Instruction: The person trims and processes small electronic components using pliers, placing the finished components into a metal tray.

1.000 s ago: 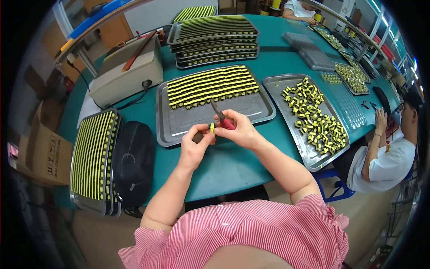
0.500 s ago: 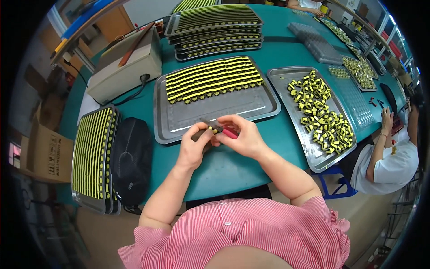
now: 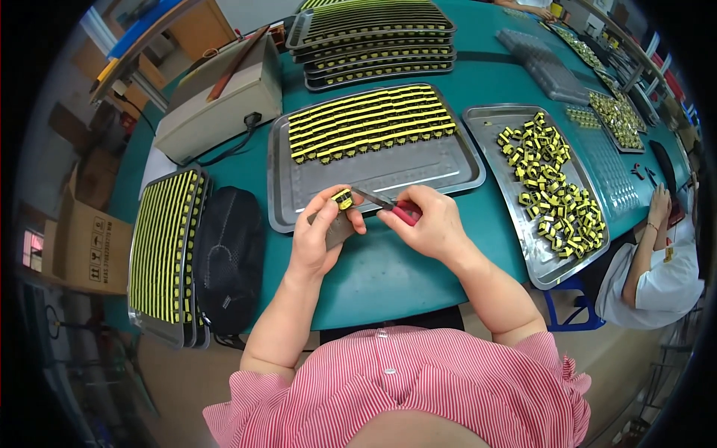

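My left hand pinches a small yellow-and-black block-like component between thumb and fingertips. A flat grey-brown piece lies against the fingers of that hand. In my right hand is a plier-like tool with red grips and thin dark jaws. Its jaws point left, with the tip close to the component; whether they touch, I cannot tell. Both hands are over the near edge of a metal tray, where rows of the same yellow-and-black components stand at the far side.
On the right, another metal tray holds a loose pile of components. Filled trays are stacked behind, more at the left beside a black pouch. A beige box-shaped device stands back left. A co-worker sits at right.
My hands have moved apart. The tool has drawn back to the right, and the component now shows at my left fingertips. The whole view has shifted slightly.
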